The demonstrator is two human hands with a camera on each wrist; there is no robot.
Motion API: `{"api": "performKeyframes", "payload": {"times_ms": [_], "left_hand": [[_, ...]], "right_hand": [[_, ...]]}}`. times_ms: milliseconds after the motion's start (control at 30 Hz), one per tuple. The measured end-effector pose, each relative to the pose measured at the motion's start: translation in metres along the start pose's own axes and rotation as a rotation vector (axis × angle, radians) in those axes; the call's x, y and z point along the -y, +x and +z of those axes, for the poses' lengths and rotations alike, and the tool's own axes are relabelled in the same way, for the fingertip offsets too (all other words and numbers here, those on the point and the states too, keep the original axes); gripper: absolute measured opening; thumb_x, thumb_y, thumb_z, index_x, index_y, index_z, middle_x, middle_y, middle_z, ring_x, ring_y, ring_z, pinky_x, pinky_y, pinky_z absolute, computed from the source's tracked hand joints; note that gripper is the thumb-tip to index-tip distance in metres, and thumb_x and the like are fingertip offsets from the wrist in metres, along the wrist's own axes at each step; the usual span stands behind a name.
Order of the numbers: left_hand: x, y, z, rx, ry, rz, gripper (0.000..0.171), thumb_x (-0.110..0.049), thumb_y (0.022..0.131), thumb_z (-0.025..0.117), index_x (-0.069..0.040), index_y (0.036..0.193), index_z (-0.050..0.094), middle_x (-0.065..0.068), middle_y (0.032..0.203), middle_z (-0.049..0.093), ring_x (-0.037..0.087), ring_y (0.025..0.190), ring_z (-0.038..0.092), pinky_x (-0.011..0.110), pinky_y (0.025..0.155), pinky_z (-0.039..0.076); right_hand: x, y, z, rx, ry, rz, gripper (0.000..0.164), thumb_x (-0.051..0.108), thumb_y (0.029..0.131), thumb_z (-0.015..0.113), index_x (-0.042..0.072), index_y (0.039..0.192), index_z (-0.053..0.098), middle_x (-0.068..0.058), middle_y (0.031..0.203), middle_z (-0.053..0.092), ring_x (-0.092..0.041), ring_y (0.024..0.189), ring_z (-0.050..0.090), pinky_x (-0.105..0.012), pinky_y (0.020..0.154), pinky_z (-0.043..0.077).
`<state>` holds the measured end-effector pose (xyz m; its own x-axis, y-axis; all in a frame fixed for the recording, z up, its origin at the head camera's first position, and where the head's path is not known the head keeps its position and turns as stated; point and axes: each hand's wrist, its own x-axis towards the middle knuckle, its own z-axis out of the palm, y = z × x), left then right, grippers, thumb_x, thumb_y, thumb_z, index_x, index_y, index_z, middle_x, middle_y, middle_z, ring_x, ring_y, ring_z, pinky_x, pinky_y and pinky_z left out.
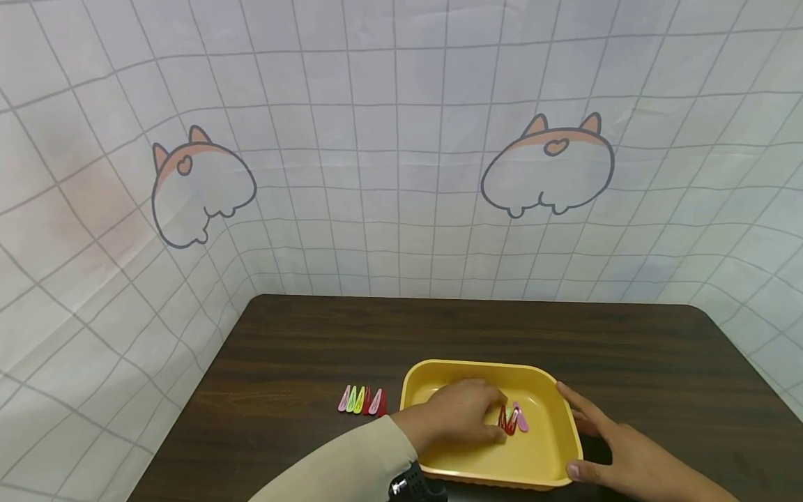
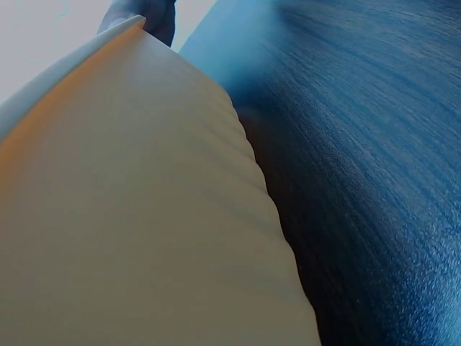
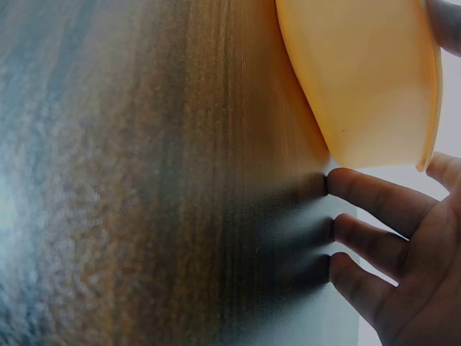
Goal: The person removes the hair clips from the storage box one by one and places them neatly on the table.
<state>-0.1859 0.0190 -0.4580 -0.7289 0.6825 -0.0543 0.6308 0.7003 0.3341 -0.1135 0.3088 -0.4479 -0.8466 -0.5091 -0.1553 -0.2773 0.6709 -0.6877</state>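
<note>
My left hand reaches down into a yellow plastic tray, thumb and forefinger apart beside a small group of snap hair clips. Red hair clips and a purple hair clip lie there, with a bit of green between them. No clip shows clearly between the fingers. My right hand rests against the tray's right side, fingers extended, forefinger and thumb at the rim. In the right wrist view, several fingertips of the right hand touch the table near the tray's wall. The left wrist view shows mostly the sleeve.
Left of the tray, a row of hair clips in pink, green, yellow and red lies on the dark wooden table. The last red clip is close to the tray's wall. A white grid-patterned curtain hangs behind the table.
</note>
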Motion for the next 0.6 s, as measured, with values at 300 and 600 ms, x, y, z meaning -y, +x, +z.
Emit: {"api": "performKeyframes", "payload": {"times_ms": [300, 600], "left_hand": [[-0.0017, 0.0001, 0.0, 0.009, 0.021, -0.015, 0.044, -0.047, 0.086, 0.08, -0.027, 0.124, 0.071, -0.017, 0.104, 0.062, 0.002, 0.095, 0.053, 0.023, 0.088, 0.046], [-0.0026, -0.0016, -0.0009, 0.017, -0.006, -0.03, 0.04, -0.048, 0.082, 0.082, -0.03, 0.115, 0.07, -0.016, 0.096, 0.057, 0.003, 0.09, 0.051, 0.023, 0.088, 0.045]], "right_hand": [[0.0004, 0.0008, 0.0003, -0.015, -0.014, -0.009, 0.098, 0.032, 0.097, 0.072, 0.033, 0.165, 0.002, -0.018, 0.145, 0.056, -0.031, 0.124, 0.059, -0.065, 0.081, 0.052], [0.0009, 0.0012, 0.0003, -0.028, -0.053, -0.028, 0.098, 0.032, 0.096, 0.072, 0.031, 0.166, 0.003, -0.015, 0.142, 0.059, -0.024, 0.121, 0.06, -0.057, 0.081, 0.053]]}}
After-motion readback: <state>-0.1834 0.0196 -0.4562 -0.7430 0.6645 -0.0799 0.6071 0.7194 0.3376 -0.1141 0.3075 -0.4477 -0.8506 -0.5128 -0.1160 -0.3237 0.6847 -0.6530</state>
